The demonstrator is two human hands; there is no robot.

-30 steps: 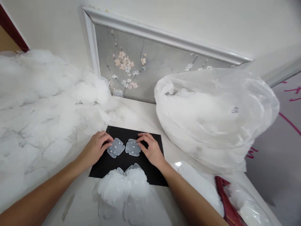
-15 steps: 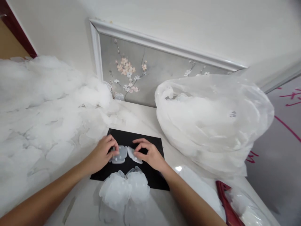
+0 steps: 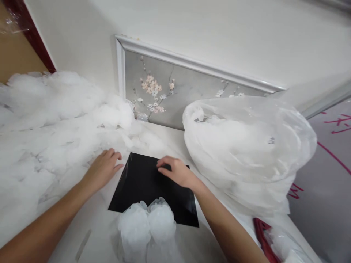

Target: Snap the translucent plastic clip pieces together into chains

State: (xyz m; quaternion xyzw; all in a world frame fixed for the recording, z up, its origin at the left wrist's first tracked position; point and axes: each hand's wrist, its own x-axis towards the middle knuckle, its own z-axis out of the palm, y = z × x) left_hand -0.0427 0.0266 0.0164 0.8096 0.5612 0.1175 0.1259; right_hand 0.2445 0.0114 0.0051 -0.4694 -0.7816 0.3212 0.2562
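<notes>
Nearest you, two piles of translucent white pieces, the left pile (image 3: 134, 224) and the right pile (image 3: 162, 222), stand side by side and touch, overlapping the near edge of a black sheet (image 3: 142, 182). The sheet lies flat on the white table (image 3: 98, 219), which bears a grey streak (image 3: 83, 245) to the left of the piles. At the lower right you have a red object (image 3: 263, 237), with a clear plastic package (image 3: 287, 243) against it, both cut off by the picture's edge.

Farther in, your left hand (image 3: 105, 168) is just beside the sheet's left edge, its thumb and fingers apart, with nothing visible between them. Your right hand (image 3: 177, 171) is over the right half of the sheet, fingers curled toward the thumb; you cannot tell from this view whether the tips meet or pinch anything.

Along your left spreads a large heap of white translucent pieces (image 3: 63, 109), rising toward the back. Beyond your right hand sits a big clear plastic bag (image 3: 296, 138), bulging with white contents. Behind these, a grey framed panel (image 3: 189, 95) with painted blossoms (image 3: 152, 86) is on the pale wall (image 3: 205, 33). A grey surface (image 3: 329, 197) with pink strokes stands at the far right.
</notes>
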